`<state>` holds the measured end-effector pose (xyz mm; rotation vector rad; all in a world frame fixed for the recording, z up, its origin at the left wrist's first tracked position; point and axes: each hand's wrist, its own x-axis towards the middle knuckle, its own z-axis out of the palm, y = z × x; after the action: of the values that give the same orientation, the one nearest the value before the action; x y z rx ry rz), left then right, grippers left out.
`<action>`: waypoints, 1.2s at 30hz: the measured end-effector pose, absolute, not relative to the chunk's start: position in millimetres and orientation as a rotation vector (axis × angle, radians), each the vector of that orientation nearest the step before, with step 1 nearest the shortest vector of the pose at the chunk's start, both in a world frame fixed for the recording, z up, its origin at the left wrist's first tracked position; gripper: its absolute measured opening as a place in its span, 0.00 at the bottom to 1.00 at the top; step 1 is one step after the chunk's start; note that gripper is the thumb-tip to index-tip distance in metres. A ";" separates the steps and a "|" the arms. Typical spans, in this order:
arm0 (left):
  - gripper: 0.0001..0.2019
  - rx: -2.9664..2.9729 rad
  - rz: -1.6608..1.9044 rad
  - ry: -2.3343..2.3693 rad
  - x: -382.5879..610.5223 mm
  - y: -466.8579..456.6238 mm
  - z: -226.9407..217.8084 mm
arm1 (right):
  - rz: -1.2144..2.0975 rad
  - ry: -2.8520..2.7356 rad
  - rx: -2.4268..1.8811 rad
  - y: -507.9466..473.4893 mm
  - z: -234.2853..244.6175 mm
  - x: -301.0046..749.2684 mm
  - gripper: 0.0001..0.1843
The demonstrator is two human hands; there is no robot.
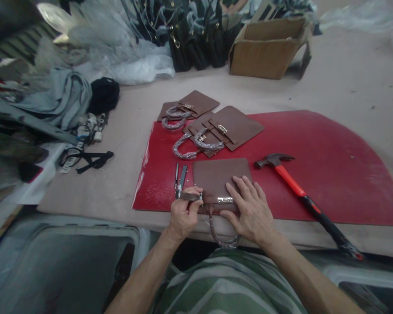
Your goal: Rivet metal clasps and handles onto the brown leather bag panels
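Observation:
A brown leather bag panel [218, 174] lies near the front edge of a red mat. It carries a silver metal clasp plate [225, 200] and a plastic-wrapped handle [215, 231] that hangs toward me. My left hand [184, 214] pinches a short brown strap [189, 196] with a metal end at the panel's left side. Flat on the panel's right part rests my right hand [253, 210], fingers spread, beside the clasp plate. Left of the panel are a slim metal tool [177, 172] and a wider metal tool [183, 175], partly hidden by the strap and hand.
On the red mat [317, 161] lies a claw hammer [293, 183], its handle crossing the front edge. More brown panels with wrapped handles [237, 126] lie behind. Black bags [196, 43] and a cardboard box [265, 50] stand farther back; cloth and straps [94, 159] are at left.

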<state>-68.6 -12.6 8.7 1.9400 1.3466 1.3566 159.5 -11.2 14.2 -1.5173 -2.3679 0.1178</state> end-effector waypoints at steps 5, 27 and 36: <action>0.03 1.983 1.319 1.245 -75.9 -7.2 10.5 | 0.116 -2.370 -1.527 -11.1 12.1 159.9 0.35; 0.04 1.869 1.252 1.187 -84.9 -5.2 11.6 | 0.071 -2.406 -1.522 -13.2 12.2 158.6 0.37; 0.03 1.988 1.341 1.259 -72.2 -9.2 10.6 | 0.091 -2.398 -1.520 -13.1 14.5 158.7 0.35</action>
<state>-72.2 -9.2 10.6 1.9879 1.2586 1.3415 158.7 -13.1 14.5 -1.5199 -2.3976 0.0911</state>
